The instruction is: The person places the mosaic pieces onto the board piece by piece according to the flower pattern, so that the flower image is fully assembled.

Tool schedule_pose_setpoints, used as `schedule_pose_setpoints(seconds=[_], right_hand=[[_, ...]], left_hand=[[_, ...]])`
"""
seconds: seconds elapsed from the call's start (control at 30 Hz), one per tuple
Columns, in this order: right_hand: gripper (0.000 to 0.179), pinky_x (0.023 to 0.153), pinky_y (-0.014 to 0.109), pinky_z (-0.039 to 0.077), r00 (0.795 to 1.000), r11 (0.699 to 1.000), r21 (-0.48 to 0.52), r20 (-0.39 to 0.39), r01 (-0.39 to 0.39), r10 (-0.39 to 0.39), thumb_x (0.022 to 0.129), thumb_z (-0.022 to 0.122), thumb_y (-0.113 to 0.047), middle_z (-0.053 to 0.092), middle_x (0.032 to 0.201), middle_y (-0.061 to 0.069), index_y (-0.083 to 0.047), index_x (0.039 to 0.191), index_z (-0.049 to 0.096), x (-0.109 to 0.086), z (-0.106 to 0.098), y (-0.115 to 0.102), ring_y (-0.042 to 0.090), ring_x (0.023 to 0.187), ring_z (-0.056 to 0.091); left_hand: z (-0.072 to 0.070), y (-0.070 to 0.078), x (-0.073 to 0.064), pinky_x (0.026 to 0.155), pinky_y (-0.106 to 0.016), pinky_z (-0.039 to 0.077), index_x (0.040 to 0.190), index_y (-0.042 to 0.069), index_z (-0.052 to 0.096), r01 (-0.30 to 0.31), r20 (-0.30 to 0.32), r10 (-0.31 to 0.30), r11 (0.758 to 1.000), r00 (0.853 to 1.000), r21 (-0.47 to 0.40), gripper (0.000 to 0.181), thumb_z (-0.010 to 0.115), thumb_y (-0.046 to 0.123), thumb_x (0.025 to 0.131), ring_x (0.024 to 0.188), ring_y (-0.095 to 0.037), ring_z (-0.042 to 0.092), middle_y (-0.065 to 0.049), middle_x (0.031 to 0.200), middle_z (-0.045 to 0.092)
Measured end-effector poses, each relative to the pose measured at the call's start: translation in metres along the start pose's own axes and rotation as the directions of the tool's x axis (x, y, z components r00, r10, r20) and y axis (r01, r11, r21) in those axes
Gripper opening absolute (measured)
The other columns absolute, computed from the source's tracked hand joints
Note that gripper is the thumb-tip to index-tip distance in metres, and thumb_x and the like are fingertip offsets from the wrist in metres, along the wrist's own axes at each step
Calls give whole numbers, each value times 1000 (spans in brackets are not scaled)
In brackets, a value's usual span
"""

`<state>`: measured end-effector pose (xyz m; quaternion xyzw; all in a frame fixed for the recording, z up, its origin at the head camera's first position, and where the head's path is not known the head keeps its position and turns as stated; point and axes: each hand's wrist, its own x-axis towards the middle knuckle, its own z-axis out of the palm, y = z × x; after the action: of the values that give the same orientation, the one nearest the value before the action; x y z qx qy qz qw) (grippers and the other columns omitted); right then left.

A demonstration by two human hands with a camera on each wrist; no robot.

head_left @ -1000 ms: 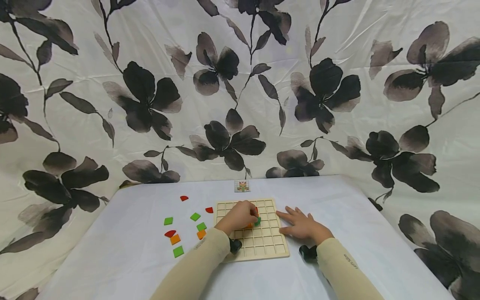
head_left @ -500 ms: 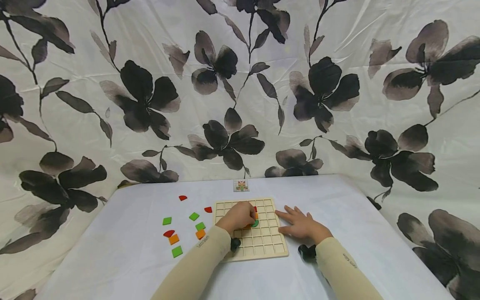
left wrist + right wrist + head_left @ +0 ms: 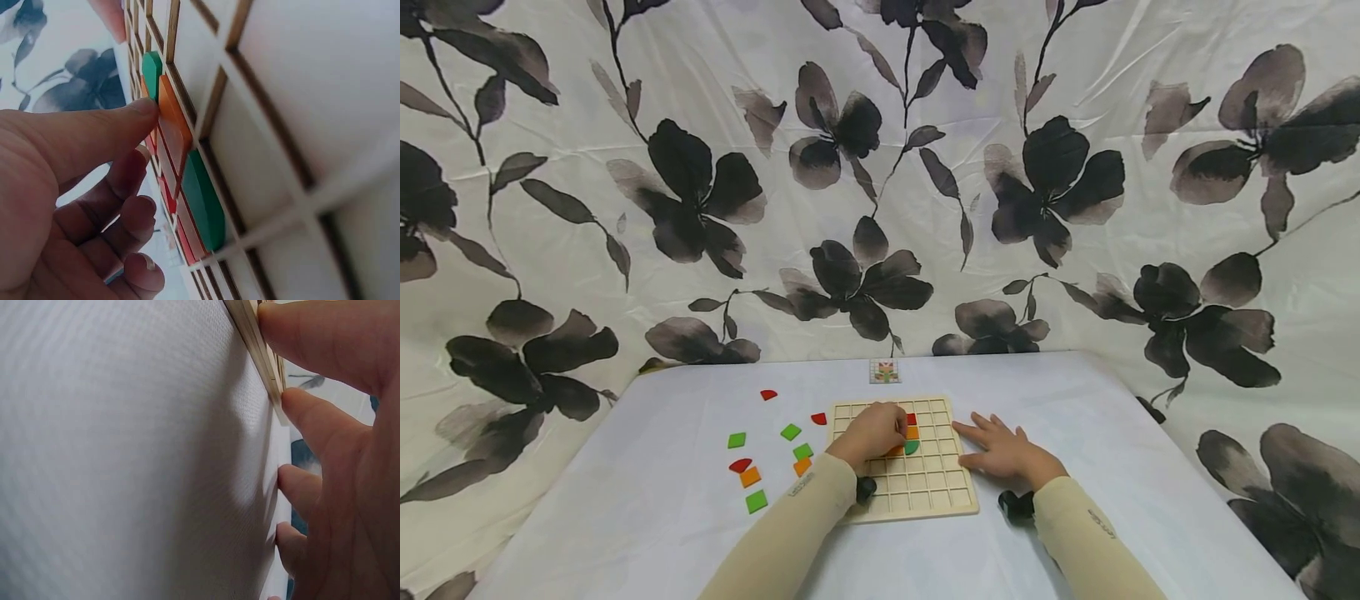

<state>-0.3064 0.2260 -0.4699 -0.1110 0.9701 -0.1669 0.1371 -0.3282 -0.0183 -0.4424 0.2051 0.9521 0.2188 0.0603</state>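
A pale wooden grid board [image 3: 928, 502] lies on the white table. My left hand [image 3: 874, 435] is over its upper middle, beside set-in tiles: a red tile [image 3: 911, 419], an orange tile [image 3: 913, 433] and a dark green rounded tile [image 3: 912, 447]. In the left wrist view the left thumb's tip touches an orange tile [image 3: 175, 115] in the grid, with another green tile [image 3: 203, 206] next to it. The other visible fingers are loosely bent; the index finger is hidden. My right hand [image 3: 1000, 447] lies spread at the board's right edge, thumb and a finger touching its side [image 3: 259, 359].
Loose pieces lie left of the board: several light green squares [image 3: 756, 502], orange squares [image 3: 750, 477] and red rounded pieces [image 3: 741, 465]. A small patterned card [image 3: 884, 372] lies at the table's back edge. A floral cloth [image 3: 850, 167] hangs behind.
My left hand has moved slightly left, away from the dark green tile, which now shows in the grid with the orange and red tiles above it. The right hand stays put.
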Motion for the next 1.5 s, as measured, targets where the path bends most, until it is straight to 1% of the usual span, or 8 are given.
schedule_pose_setpoints(seconds=[0.2, 0.33, 0.53, 0.77, 1.0, 1.2, 1.3, 1.5], right_hand=[[67, 109, 73, 7, 1000, 1000, 2, -7, 3, -3, 89, 56, -53, 24, 160, 11, -31, 149, 37, -1, 1, 1, 44, 147, 14], [67, 109, 74, 7, 1000, 1000, 2, -3, 5, -5, 89, 56, -53, 23, 161, 11, -31, 149, 37, -1, 0, 3, 45, 147, 14], [68, 109, 74, 7, 1000, 1000, -9, 3, 3, -3, 89, 55, -54, 22, 161, 10, -32, 150, 35, 0, -2, 4, 44, 147, 13], [67, 109, 73, 6, 1000, 1000, 0, 1, 3, -3, 89, 56, -53, 22, 161, 10, -32, 149, 36, -2, -3, 3, 44, 147, 13], [67, 109, 73, 7, 1000, 1000, -8, -1, 5, -5, 89, 56, -53, 23, 161, 10, -31, 149, 36, -2, -3, 2, 44, 147, 14], [67, 109, 74, 7, 1000, 1000, -14, -6, 13, -14, 89, 56, -52, 23, 160, 11, -31, 149, 36, -2, -2, 1, 45, 147, 14], [67, 108, 74, 9, 1000, 1000, -17, -11, 23, -23, 89, 56, -53, 24, 160, 12, -30, 149, 37, -2, -1, 0, 46, 146, 15], [67, 108, 74, 9, 1000, 1000, -17, -13, 25, -25, 89, 56, -53, 24, 160, 12, -30, 149, 37, -2, 0, -1, 46, 146, 15]], left_hand=[[-10, -17, -11, 66, -29, 42, 81, 16, 65, -22, -44, 21, 1000, 999, -21, 8, 66, 13, 88, 69, -14, 51, 4, 75, 59], [-25, -30, -21, 62, -29, 41, 86, 14, 66, 25, -48, -27, 999, 998, -38, 5, 64, 14, 91, 68, -15, 50, 1, 76, 58], [-43, -50, -36, 61, -29, 40, 84, 16, 65, 101, -51, -101, 995, 994, -3, 7, 66, 15, 90, 69, -17, 49, -1, 76, 56], [-52, -69, -59, 61, -27, 41, 84, 14, 65, 161, -23, -161, 986, 987, 34, 5, 67, 14, 89, 68, -16, 50, -1, 76, 56], [-56, -86, -76, 67, -29, 45, 82, 13, 67, 228, 17, -230, 972, 973, 59, 4, 69, 14, 86, 72, -16, 52, 1, 79, 60], [-57, -95, -90, 67, -30, 45, 78, 15, 66, 212, 9, -214, 973, 977, 92, 8, 72, 12, 83, 71, -17, 51, 1, 76, 60], [-57, -96, -94, 72, -33, 48, 88, 14, 69, 216, -10, -216, 971, 976, 105, 6, 71, 10, 84, 75, -18, 52, -1, 82, 61], [-50, -99, -99, 96, -45, 50, 115, 16, 71, 212, -26, -210, 966, 977, 147, 30, 61, 3, 89, 102, -23, 59, -7, 109, 63]])
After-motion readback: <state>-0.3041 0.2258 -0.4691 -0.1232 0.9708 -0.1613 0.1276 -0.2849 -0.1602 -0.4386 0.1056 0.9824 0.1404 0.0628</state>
